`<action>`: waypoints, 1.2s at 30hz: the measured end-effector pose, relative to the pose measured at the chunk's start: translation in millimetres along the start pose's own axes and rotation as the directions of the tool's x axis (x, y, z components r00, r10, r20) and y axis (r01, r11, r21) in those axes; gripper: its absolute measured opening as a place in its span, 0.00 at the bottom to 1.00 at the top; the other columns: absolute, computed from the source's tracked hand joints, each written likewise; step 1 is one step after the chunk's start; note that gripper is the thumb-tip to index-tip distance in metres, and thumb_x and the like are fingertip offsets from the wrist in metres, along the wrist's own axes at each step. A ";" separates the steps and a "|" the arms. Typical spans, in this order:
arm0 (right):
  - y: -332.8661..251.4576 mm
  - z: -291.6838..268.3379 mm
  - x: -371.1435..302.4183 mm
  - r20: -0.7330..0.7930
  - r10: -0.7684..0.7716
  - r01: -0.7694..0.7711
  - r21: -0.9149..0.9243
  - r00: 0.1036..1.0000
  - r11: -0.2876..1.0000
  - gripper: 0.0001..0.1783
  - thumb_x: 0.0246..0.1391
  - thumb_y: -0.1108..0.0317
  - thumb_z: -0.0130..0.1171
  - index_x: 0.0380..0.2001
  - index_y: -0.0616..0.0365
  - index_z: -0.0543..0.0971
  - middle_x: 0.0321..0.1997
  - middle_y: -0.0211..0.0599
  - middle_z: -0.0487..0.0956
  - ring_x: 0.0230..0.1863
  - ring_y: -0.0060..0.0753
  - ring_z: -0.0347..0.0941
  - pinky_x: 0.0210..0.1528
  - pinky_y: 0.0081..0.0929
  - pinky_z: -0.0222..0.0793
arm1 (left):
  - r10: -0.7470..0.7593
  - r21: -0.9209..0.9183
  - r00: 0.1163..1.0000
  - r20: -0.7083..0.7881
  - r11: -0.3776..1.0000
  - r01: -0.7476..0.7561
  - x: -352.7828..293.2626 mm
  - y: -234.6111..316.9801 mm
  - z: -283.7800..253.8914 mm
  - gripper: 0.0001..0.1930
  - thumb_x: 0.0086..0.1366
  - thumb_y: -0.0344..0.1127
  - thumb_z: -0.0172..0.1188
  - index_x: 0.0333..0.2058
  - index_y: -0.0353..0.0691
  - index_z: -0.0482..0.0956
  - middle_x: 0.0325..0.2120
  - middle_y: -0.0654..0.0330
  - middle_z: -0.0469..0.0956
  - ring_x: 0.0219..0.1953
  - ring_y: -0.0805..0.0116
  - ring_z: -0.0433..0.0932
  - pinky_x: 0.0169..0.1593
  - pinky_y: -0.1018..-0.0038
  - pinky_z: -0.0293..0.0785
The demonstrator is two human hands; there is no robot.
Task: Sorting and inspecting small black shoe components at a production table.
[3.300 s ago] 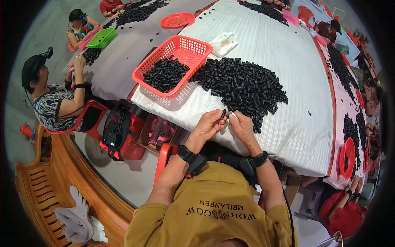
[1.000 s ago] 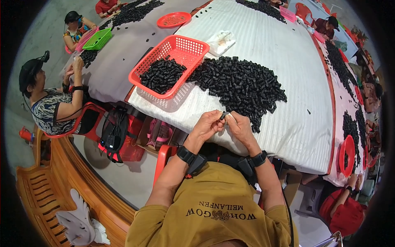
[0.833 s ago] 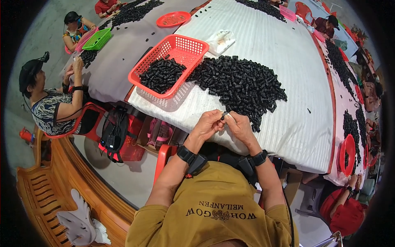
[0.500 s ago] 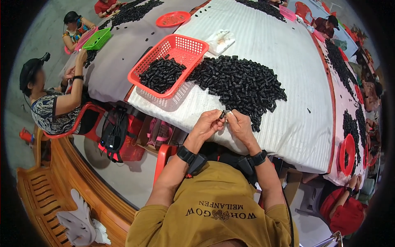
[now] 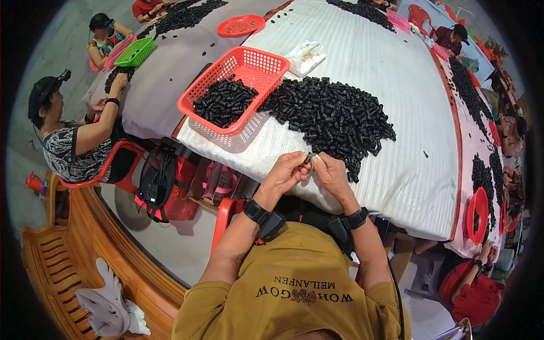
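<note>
While the neighbouring worker's arm [image 5: 105,122] has swung out over the adjoining grey tabletop [image 5: 164,73] since half a second ago, the person's own 2 hands have barely moved, which suggests the same piece remains in work. The left hand [image 5: 286,171] and right hand [image 5: 330,174] meet at the near edge of the white ribbed tabletop [image 5: 396,107], fingertips pinched together on 1 small black plastic part [image 5: 309,158]. Each grip is clenched on that part from its own side. Both wrists are bent inward, forearms rising from the lower edge, each with a black wrist device. The heap of black parts [image 5: 331,116] lies just beyond; the red basket [image 5: 235,85], part filled, stands left of it.
</note>
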State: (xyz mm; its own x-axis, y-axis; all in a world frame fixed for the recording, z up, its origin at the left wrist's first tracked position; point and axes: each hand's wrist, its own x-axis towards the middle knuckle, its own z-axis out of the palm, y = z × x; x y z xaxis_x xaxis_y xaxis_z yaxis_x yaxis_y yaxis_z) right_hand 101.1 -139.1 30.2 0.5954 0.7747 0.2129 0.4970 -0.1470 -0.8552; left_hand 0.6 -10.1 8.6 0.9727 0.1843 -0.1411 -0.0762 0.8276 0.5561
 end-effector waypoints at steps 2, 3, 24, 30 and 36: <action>0.7 -0.2 0.1 0.005 -0.001 0.001 -0.002 1.000 1.000 0.15 0.54 0.60 0.50 0.23 0.62 0.73 0.16 0.48 0.70 0.17 0.40 0.69 0.20 0.30 0.62 | -0.004 0.003 1.000 0.011 1.000 0.004 0.7 -0.8 -3.1 0.09 0.62 0.35 0.54 0.30 0.34 0.73 0.22 0.60 0.73 0.21 0.75 0.69 0.25 0.80 0.67; -0.2 -0.2 0.1 0.005 -0.001 0.001 0.005 1.000 1.000 0.15 0.54 0.60 0.51 0.23 0.62 0.73 0.16 0.47 0.70 0.16 0.40 0.68 0.21 0.30 0.62 | -0.008 0.005 1.000 0.023 1.000 0.008 1.1 -1.3 -4.4 0.09 0.62 0.35 0.55 0.31 0.34 0.74 0.23 0.61 0.73 0.21 0.76 0.69 0.26 0.80 0.67; 1.4 1.7 0.3 -0.014 0.014 -0.013 0.044 1.000 0.999 0.15 0.55 0.60 0.50 0.23 0.62 0.74 0.17 0.47 0.71 0.17 0.37 0.68 0.21 0.29 0.62 | -0.003 -0.032 0.999 0.040 0.999 0.005 0.4 -1.2 -3.0 0.09 0.62 0.34 0.53 0.31 0.33 0.73 0.23 0.60 0.72 0.22 0.76 0.68 0.26 0.80 0.66; 2.1 0.8 0.3 0.006 0.010 -0.010 0.009 1.000 1.000 0.15 0.54 0.60 0.50 0.23 0.62 0.74 0.16 0.46 0.71 0.17 0.37 0.68 0.21 0.29 0.61 | -0.010 -0.032 1.000 0.001 0.999 0.010 0.1 -0.1 1.0 0.09 0.62 0.34 0.53 0.30 0.33 0.73 0.22 0.61 0.72 0.21 0.75 0.69 0.26 0.81 0.66; 2.5 -2.5 0.8 0.035 -0.023 0.021 0.075 0.999 0.997 0.15 0.54 0.61 0.51 0.23 0.63 0.73 0.16 0.45 0.70 0.16 0.32 0.66 0.21 0.28 0.61 | 0.009 0.019 1.000 0.005 1.000 -0.009 1.4 -1.9 1.3 0.09 0.63 0.35 0.53 0.29 0.35 0.73 0.21 0.61 0.73 0.21 0.76 0.69 0.26 0.80 0.67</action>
State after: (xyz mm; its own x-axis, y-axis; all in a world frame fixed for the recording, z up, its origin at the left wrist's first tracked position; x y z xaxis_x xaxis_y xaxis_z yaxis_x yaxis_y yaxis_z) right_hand 104.3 -140.4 29.4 0.5611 0.7991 0.2159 0.4605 -0.0846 -0.8836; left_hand 2.4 -12.1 8.5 0.9730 0.1894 -0.1320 -0.0811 0.8158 0.5726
